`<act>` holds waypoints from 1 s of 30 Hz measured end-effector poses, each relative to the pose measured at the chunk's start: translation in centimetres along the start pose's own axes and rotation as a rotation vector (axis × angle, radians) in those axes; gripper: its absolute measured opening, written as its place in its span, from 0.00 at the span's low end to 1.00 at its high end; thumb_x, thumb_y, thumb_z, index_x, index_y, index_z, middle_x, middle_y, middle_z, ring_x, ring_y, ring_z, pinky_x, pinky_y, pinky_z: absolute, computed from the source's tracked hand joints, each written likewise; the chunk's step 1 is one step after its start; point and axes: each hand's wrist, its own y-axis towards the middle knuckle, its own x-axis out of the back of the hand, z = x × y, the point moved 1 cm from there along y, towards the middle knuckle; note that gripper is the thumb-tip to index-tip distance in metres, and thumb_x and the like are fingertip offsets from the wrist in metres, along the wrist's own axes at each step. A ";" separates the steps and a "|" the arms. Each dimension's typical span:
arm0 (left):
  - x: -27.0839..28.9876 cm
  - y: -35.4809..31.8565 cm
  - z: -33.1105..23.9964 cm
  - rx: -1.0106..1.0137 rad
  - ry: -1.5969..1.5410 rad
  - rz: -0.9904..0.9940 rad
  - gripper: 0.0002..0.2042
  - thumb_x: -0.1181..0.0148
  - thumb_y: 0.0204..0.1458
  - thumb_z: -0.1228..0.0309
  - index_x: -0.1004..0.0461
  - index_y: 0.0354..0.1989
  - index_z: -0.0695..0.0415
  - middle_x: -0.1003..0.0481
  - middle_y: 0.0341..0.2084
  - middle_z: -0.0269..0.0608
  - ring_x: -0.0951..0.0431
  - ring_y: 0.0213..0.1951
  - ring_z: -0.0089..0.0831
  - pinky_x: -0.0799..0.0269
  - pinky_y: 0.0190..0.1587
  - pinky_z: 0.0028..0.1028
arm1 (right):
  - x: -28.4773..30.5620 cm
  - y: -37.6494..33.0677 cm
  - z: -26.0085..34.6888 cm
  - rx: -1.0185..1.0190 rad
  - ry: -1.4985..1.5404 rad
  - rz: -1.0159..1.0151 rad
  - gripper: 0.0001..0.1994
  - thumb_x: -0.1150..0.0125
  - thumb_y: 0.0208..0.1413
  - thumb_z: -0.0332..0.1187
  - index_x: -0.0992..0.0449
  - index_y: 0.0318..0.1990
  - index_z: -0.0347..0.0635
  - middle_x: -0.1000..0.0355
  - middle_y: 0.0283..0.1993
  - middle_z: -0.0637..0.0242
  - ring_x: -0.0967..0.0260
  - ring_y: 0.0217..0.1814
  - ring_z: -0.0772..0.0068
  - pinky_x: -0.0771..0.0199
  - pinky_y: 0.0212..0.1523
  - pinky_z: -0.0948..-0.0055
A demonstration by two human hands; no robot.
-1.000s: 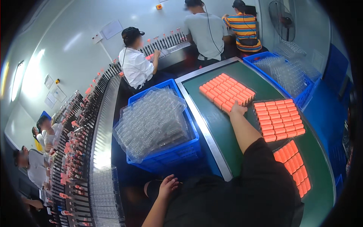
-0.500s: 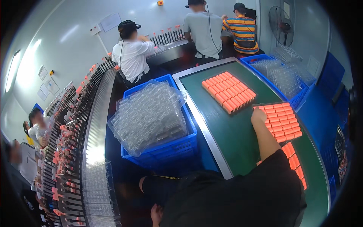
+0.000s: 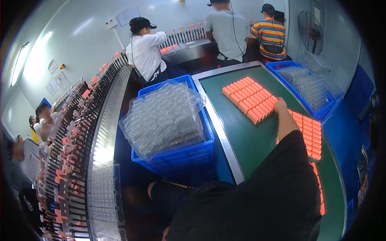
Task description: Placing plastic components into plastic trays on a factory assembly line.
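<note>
Sitting at far orange cylinders (image 3: 246, 96), right edge | right hand (image 3: 280, 105) — arm (image 3: 291, 123) outstretched

Pale, smooth walls (image 3: 86, 44) enclose the room; paper sheets (image 3: 128, 16) are mounted on the far wall, and an elongated bright light strip (image 3: 19, 64) is positioned at far left. A metal ledge (image 3: 105, 140) curves along the left side. The green-topped worktable (image 3: 257, 146) has metal edging (image 3: 228, 138); a caged round fan (image 3: 310, 32) stands at the rear right.
</note>
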 end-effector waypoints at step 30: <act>29.2 -4.8 23.0 0.236 0.570 -0.499 0.20 0.50 0.65 0.61 0.29 0.59 0.61 0.24 0.52 0.42 0.25 0.53 0.32 0.31 0.57 0.30 | 10.7 -19.2 -12.1 -0.304 -0.180 0.377 0.59 0.43 0.42 0.77 0.60 0.77 0.58 0.74 0.81 0.56 0.77 0.81 0.42 0.72 0.77 0.43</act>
